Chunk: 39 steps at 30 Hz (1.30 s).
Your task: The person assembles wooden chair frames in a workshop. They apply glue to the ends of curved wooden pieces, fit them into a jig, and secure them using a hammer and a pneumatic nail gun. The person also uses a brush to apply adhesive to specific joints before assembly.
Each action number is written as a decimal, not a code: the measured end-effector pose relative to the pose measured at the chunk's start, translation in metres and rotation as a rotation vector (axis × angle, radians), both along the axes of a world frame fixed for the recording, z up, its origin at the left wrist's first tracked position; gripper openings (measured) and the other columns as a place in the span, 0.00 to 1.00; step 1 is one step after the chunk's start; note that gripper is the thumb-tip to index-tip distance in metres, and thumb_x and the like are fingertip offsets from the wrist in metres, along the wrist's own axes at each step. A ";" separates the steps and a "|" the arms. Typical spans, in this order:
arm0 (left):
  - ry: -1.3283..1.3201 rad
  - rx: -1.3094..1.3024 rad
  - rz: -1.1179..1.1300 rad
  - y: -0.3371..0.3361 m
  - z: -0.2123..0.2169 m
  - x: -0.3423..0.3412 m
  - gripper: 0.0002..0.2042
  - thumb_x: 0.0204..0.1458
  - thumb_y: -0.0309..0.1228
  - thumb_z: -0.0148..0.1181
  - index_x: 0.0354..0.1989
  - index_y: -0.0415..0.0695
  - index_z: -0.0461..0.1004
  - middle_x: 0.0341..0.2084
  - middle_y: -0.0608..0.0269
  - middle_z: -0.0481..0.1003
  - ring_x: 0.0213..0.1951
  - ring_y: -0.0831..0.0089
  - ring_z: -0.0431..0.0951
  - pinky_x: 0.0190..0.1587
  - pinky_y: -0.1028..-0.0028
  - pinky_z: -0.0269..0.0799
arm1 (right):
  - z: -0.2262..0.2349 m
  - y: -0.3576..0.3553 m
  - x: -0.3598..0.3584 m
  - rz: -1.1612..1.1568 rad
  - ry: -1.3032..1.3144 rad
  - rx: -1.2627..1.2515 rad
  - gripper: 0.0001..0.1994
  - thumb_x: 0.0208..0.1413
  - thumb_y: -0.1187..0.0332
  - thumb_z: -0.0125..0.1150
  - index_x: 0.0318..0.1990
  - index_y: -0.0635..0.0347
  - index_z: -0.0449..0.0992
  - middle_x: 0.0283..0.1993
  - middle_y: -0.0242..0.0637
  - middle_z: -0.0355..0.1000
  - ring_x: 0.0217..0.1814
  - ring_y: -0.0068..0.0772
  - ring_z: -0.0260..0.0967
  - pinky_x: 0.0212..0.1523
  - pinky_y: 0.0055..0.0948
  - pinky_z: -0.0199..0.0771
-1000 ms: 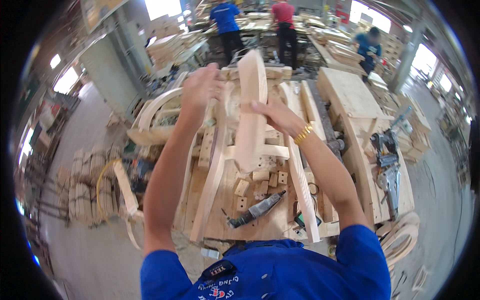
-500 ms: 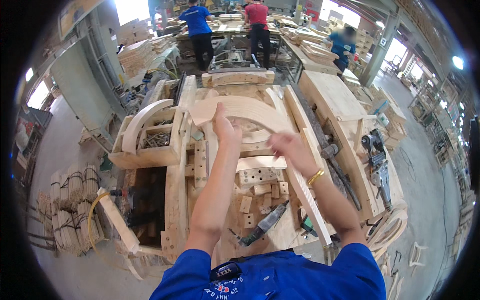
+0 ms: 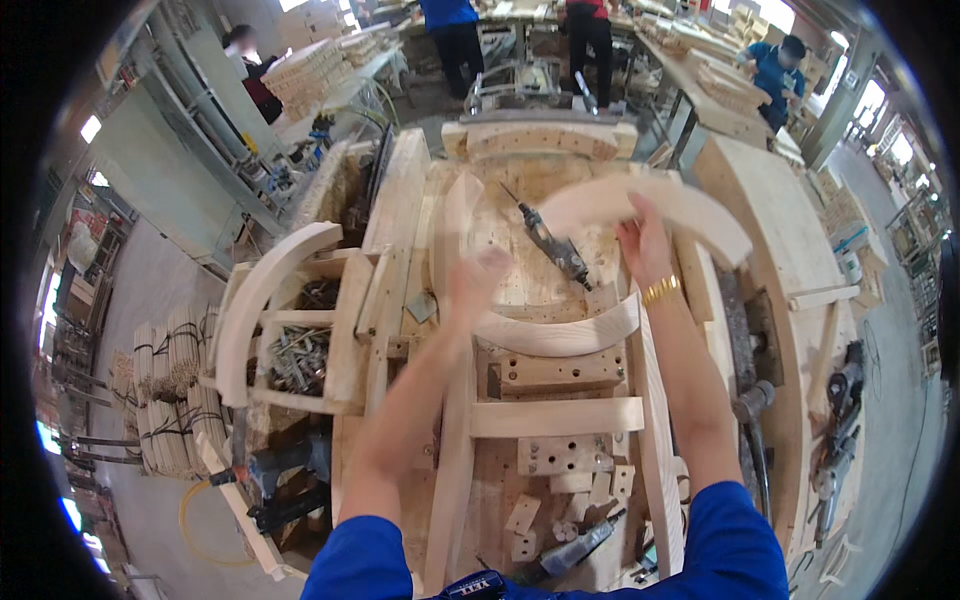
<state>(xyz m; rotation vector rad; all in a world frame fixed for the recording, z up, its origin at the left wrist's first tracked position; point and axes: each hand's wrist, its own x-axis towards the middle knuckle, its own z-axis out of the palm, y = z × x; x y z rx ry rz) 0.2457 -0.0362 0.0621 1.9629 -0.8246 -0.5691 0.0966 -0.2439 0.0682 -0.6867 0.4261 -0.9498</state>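
Observation:
A wide curved wooden piece [image 3: 690, 215] is raised over the right side of the bench, its left end blurred. My right hand [image 3: 645, 240] is closed on its lower edge. My left hand [image 3: 478, 282] is smeared by motion beside the long left wooden rail [image 3: 458, 430]; its fingers cannot be made out. Between that rail and the right wooden rail [image 3: 657, 430] lie a curved crosspiece [image 3: 560, 334] and a straight crosspiece [image 3: 557, 416]. A dark handheld power driver [image 3: 550, 245] lies on the bench between my hands.
Another power driver [image 3: 570, 552] lies near my body, by small drilled blocks [image 3: 523, 513]. At left, a wooden box of metal fasteners [image 3: 300, 360] has a curved piece [image 3: 262, 310] leaning on it. A hammer [image 3: 754, 402] lies right. Co-workers [image 3: 780, 80] stand beyond.
The wide curved piece has moved right, from my left hand into my right. My left hand has come off it to the left rail. The view has shifted, and the far driver is uncovered.

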 end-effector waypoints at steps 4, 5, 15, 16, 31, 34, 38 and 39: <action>-0.703 0.064 0.427 -0.031 -0.055 0.107 0.28 0.41 0.46 0.66 0.47 0.38 0.72 0.42 0.49 0.75 0.44 0.55 0.75 0.46 0.65 0.70 | -0.009 -0.053 0.123 0.031 -0.039 -0.069 0.08 0.51 0.67 0.59 0.37 0.55 0.70 0.33 0.28 0.70 0.31 0.22 0.68 0.27 0.21 0.70; -0.790 0.100 0.474 -0.050 -0.062 0.111 0.31 0.39 0.47 0.67 0.48 0.38 0.71 0.43 0.48 0.74 0.46 0.53 0.74 0.48 0.64 0.69 | -0.014 -0.077 0.140 0.058 -0.091 -0.107 0.08 0.51 0.67 0.59 0.36 0.56 0.70 0.33 0.29 0.70 0.31 0.23 0.68 0.27 0.20 0.70; -0.224 0.058 0.383 -0.061 -0.097 0.151 0.37 0.38 0.43 0.67 0.53 0.27 0.64 0.47 0.42 0.71 0.49 0.58 0.73 0.52 0.68 0.66 | -0.069 -0.103 0.226 0.033 -0.046 -0.063 0.14 0.46 0.69 0.62 0.40 0.64 0.70 0.38 0.37 0.70 0.36 0.30 0.71 0.36 0.28 0.78; -0.232 0.047 0.377 -0.062 -0.096 0.153 0.37 0.37 0.42 0.67 0.53 0.26 0.64 0.47 0.42 0.71 0.49 0.58 0.73 0.52 0.68 0.66 | -0.067 -0.104 0.228 0.034 -0.077 -0.068 0.14 0.46 0.70 0.62 0.40 0.64 0.69 0.38 0.37 0.70 0.37 0.31 0.71 0.36 0.29 0.78; -0.382 -0.029 0.365 -0.062 -0.112 0.160 0.28 0.40 0.38 0.66 0.46 0.28 0.69 0.42 0.46 0.74 0.43 0.63 0.75 0.47 0.70 0.67 | -0.078 -0.123 0.236 0.221 -0.249 -0.082 0.17 0.49 0.68 0.61 0.44 0.68 0.69 0.42 0.41 0.71 0.43 0.35 0.72 0.46 0.36 0.77; -0.359 -0.030 0.359 -0.065 -0.109 0.156 0.29 0.40 0.38 0.66 0.47 0.28 0.69 0.41 0.47 0.74 0.43 0.63 0.75 0.47 0.70 0.67 | -0.077 -0.130 0.239 0.246 -0.267 -0.145 0.17 0.50 0.68 0.61 0.44 0.69 0.69 0.42 0.41 0.71 0.43 0.34 0.72 0.45 0.37 0.77; -0.297 0.022 0.370 -0.060 -0.104 0.156 0.40 0.36 0.45 0.67 0.52 0.25 0.64 0.47 0.38 0.70 0.51 0.52 0.70 0.54 0.65 0.64 | -0.072 -0.130 0.244 0.274 -0.252 -0.176 0.15 0.50 0.69 0.61 0.43 0.69 0.69 0.40 0.41 0.72 0.41 0.34 0.72 0.44 0.38 0.78; -0.308 0.012 0.367 -0.061 -0.105 0.154 0.37 0.37 0.43 0.67 0.51 0.26 0.65 0.45 0.40 0.71 0.48 0.55 0.72 0.52 0.67 0.65 | -0.073 -0.130 0.244 0.279 -0.254 -0.178 0.15 0.50 0.69 0.61 0.43 0.68 0.69 0.39 0.41 0.72 0.41 0.33 0.73 0.44 0.38 0.78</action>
